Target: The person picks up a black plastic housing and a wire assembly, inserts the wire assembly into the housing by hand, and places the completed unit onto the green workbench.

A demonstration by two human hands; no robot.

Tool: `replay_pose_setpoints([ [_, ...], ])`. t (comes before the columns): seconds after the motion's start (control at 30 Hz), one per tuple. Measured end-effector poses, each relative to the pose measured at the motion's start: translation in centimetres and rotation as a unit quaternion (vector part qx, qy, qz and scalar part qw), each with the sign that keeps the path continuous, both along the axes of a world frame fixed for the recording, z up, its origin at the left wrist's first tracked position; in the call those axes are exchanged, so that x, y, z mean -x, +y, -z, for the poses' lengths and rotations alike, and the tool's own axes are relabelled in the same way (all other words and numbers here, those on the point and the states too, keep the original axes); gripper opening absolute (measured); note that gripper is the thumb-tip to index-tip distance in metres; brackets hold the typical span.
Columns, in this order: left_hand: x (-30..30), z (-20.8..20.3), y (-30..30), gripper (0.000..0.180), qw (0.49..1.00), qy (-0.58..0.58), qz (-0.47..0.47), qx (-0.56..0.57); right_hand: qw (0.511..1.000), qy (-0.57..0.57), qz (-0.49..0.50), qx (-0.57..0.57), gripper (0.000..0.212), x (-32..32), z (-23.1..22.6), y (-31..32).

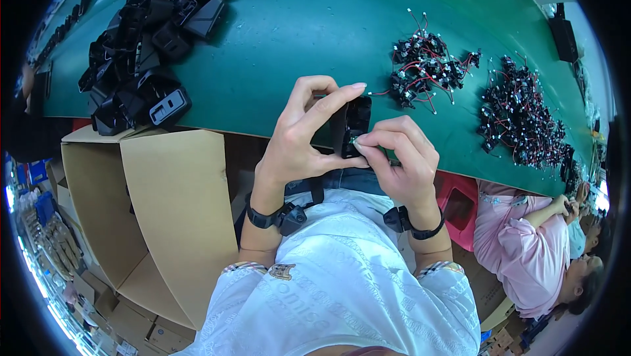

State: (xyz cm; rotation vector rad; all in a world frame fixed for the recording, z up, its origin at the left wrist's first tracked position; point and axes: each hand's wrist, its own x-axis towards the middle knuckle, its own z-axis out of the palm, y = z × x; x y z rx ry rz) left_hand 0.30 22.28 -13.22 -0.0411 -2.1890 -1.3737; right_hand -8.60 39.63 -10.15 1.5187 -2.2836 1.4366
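Head view: over the near edge of the desk (302, 34), the left hand (296, 129) grasps a black housing (359, 111) between thumb and fingers; the right hand (404, 157) has its fingers together at the open side, by a small greenish part (354, 139), hiding some of the interior; whether they grip it cannot be told. The step looks like seating that part, calling next for a steady housing and a careful push. Around them, a housing pile (172, 42) fills the left edge, an open carton (174, 205) stands before it, and a wire cluster (420, 67) and larger heap (522, 119) lie toward the right.
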Motion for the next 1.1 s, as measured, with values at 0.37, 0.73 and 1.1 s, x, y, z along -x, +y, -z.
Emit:
replay_pose_setpoints([
  [0.37,0.1,0.0,1.0,0.079,0.994,0.077,0.006,-0.077,0.989,-0.119,0.001,-0.091,0.029,-0.1,-2.1,0.7],
  [0.73,1.0,-1.3,1.5,0.099,0.994,0.088,-0.035,0.061,0.972,-0.186,-0.137,-0.042,0.034,3.0,-1.4,1.4],
  [1.1,1.0,-2.2,3.2,0.071,0.976,0.095,-0.194,0.037,0.728,-0.653,-0.131,0.165,0.046,2.6,0.7,0.4],
])
